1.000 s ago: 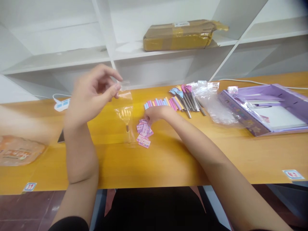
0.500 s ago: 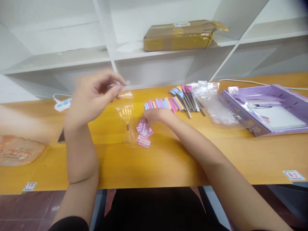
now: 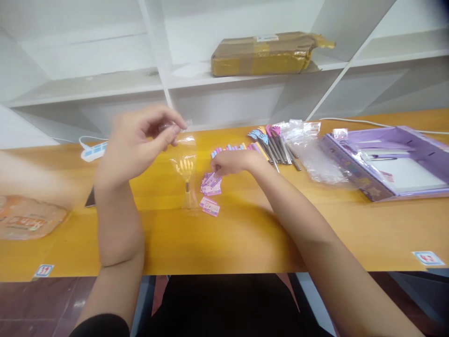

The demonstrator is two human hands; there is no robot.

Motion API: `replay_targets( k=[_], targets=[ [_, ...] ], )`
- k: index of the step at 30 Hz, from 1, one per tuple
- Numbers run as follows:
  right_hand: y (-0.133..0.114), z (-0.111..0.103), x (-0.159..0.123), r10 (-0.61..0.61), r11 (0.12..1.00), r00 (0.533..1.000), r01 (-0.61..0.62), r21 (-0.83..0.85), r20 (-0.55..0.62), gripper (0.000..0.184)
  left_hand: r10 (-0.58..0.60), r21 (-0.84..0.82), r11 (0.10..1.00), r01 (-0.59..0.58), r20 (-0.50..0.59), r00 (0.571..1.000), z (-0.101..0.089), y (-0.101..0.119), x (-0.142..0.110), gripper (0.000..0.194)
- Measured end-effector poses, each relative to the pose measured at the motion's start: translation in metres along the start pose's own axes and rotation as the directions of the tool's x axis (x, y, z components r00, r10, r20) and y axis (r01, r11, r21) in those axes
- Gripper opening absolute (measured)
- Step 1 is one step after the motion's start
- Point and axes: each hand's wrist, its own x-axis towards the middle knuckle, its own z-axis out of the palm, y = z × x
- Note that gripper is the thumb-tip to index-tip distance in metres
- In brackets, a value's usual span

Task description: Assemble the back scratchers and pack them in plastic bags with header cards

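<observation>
My left hand point(image 3: 147, 135), raised off the table, pinches the top of a clear plastic bag point(image 3: 185, 145). Inside the bag hangs a small yellow hand-shaped back scratcher point(image 3: 185, 171) with a metal stem and pale handle. Curled with its fingertips together, my right hand point(image 3: 231, 161) is just over a fanned pile of small pink-purple cards point(image 3: 211, 184); whether it grips one is hidden. Another pair of cards point(image 3: 209, 206) lies nearer me. Behind the right hand is a partly covered row of pastel tubes point(image 3: 228, 148).
Several coloured back scratchers with metal rods point(image 3: 273, 142) lie beside a heap of clear bags point(image 3: 315, 154). At right sits an open purple box point(image 3: 375, 187). A power strip point(image 3: 94, 152) and an orange package point(image 3: 31, 217) are at left. A taped carton point(image 3: 263, 56) rests on the shelf.
My right hand has lifted slightly and shifted a little right over the cards, and more of the pile shows. My left hand stays almost in place with the bag.
</observation>
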Motion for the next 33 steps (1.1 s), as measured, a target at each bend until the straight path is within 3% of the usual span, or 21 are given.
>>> replay_targets(
  k=[6, 9, 12, 15, 19, 22, 26, 30, 33],
  targets=[
    [0.002, -0.016, -0.032, -0.045, 0.998, 0.985, 0.053, 0.042, -0.166, 0.015, -0.006, 0.014, 1.0, 0.007, -0.009, 1.0, 0.0, 0.002, -0.001, 0.009],
    [0.001, -0.024, -0.06, -0.01, 0.989, 0.936, 0.061, 0.134, -0.352, 0.021, -0.014, -0.015, 1.0, 0.014, -0.006, 1.0, 0.001, 0.001, -0.001, 0.012],
    [-0.001, -0.027, -0.089, 0.026, 0.987, 0.839, 0.063, 0.145, -0.544, 0.025, -0.022, -0.067, 0.998, 0.022, 0.003, 1.0, 0.003, 0.0, -0.001, 0.014],
    [-0.006, -0.025, -0.109, -0.026, 0.985, 0.705, 0.139, 0.101, -0.709, 0.035, -0.011, -0.112, 0.994, 0.011, -0.001, 1.0, 0.005, 0.0, 0.0, 0.012],
    [-0.014, -0.019, -0.112, -0.171, 0.941, 0.476, 0.339, 0.001, -0.863, 0.051, 0.015, -0.149, 0.989, -0.016, -0.007, 1.0, 0.007, 0.0, 0.001, 0.011],
    [-0.021, -0.015, -0.105, -0.249, 0.897, 0.356, 0.435, -0.077, -0.901, 0.052, -0.017, -0.188, 0.982, 0.015, -0.009, 1.0, 0.008, 0.002, 0.002, 0.009],
    [-0.031, -0.008, -0.093, -0.241, 0.87, 0.271, 0.485, -0.084, -0.932, 0.043, -0.067, -0.218, 0.974, 0.069, 0.013, 0.998, 0.009, 0.005, 0.003, 0.011],
    [-0.04, 0.0, -0.079, -0.172, 0.877, 0.238, 0.478, -0.039, -0.956, 0.039, -0.064, -0.284, 0.956, 0.07, 0.032, 0.997, 0.009, 0.007, 0.002, 0.013],
    [-0.044, 0.005, -0.07, -0.143, 0.882, 0.188, 0.47, -0.039, -0.972, 0.039, -0.054, -0.349, 0.935, 0.055, 0.012, 0.998, 0.011, 0.008, 0.0, 0.018]
  ],
)
